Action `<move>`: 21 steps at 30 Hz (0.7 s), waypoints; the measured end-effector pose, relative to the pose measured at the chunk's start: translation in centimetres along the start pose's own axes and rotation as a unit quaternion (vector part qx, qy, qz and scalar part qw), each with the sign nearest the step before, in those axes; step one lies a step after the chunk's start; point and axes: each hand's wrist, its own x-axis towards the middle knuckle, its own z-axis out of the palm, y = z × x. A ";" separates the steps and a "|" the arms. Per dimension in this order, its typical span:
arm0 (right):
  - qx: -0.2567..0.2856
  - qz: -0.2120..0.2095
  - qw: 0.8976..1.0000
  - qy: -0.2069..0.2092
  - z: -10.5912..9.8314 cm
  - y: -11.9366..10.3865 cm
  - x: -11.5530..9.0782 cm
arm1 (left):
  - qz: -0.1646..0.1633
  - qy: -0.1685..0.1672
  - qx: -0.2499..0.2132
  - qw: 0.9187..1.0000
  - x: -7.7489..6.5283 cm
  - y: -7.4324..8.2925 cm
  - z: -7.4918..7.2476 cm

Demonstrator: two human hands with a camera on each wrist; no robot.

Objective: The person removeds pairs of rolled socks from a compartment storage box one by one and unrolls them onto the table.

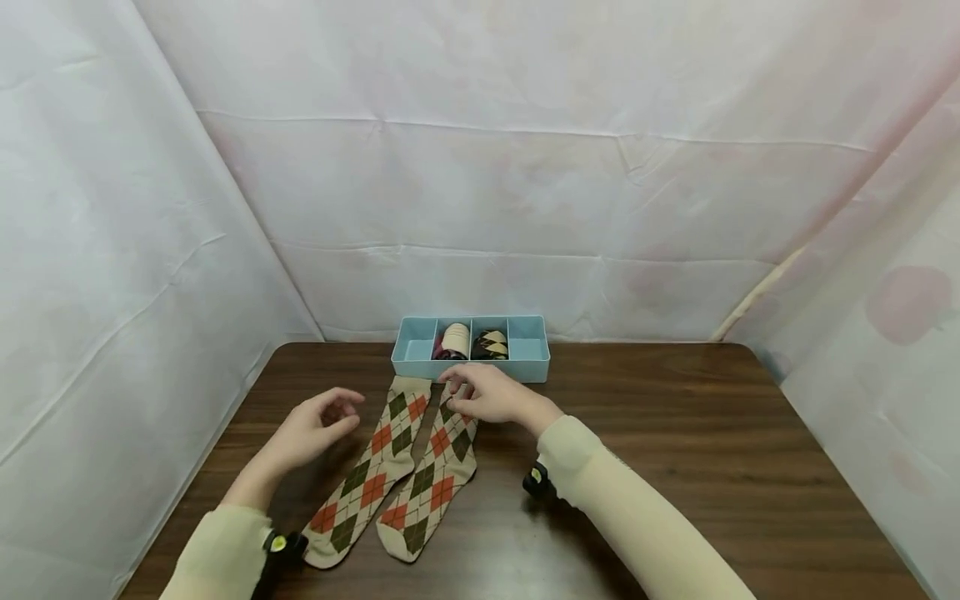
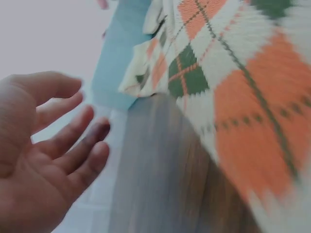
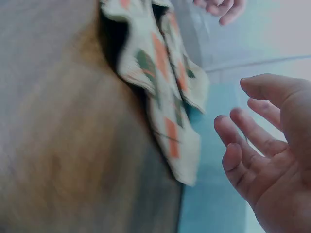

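Two argyle socks lie flat side by side on the table, beige with orange and green diamonds. The left sock point(image 1: 367, 479) has its cuff toward the box and its toe toward me. The right sock point(image 1: 431, 479) lies the same way, its cuff partly hidden behind my right hand point(image 1: 491, 396). That hand hovers over the cuff with loosely bent fingers and nothing in them. My left hand point(image 1: 311, 429) is raised left of the left sock, apart from it, its fingers relaxed; the left wrist view shows its palm bare beside the sock.
A light blue divided box point(image 1: 532, 371) stands at the table's back edge, just beyond the cuffs. Its middle compartments hold a cream-and-dark rolled bundle point(image 1: 455, 340) and a dark argyle bundle point(image 1: 491, 343). Pale curtains point(image 1: 510, 192) hang behind and beside the wooden table point(image 1: 675, 467).
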 end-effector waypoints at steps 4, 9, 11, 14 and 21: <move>0.000 -0.006 0.999 0.034 -1.9 0.3 -0.2 | -0.010 0.037 -0.022 0.999 3.0 0.0 1.4; -0.022 -0.002 0.996 0.084 -3.9 1.3 0.8 | -0.009 0.068 -0.045 0.997 6.5 0.2 3.2; -0.037 0.002 0.994 0.099 -4.3 2.0 1.6 | -0.011 0.083 -0.053 0.995 7.6 0.3 3.8; -0.051 0.016 0.992 0.115 -4.6 3.0 2.7 | -0.023 0.106 -0.068 0.992 9.0 0.4 4.6; -0.052 0.059 0.989 0.124 -4.4 5.3 4.1 | -0.036 0.101 -0.105 0.989 10.5 0.3 6.6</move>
